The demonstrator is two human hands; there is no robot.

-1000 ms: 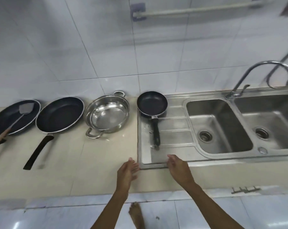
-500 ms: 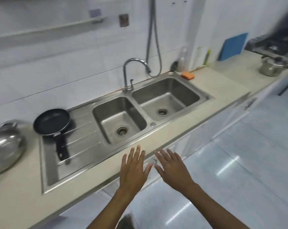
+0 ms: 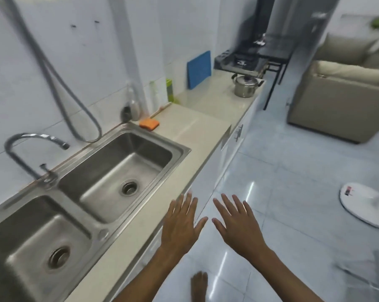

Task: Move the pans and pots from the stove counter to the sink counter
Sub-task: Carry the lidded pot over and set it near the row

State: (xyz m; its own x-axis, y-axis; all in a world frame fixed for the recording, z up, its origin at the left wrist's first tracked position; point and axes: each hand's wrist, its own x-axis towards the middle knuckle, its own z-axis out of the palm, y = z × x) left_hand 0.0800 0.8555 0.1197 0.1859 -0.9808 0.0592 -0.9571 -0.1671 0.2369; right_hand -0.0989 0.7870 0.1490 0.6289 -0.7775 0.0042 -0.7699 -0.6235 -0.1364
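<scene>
Beside the counter (image 3: pixel 140 234) edge, the left hand (image 3: pixel 179 227) and right hand (image 3: pixel 238 227) are held flat, palms down, fingers spread, nothing grasped.

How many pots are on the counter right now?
1. A lidded steel pot sits at the counter's far end, just below the stove. The view stops at the left sink basin, so others may be out of sight.

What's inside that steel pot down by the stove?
Cannot tell: the steel pot has its lid on, hiding the inside. It stands on the counter before the stove.
</scene>
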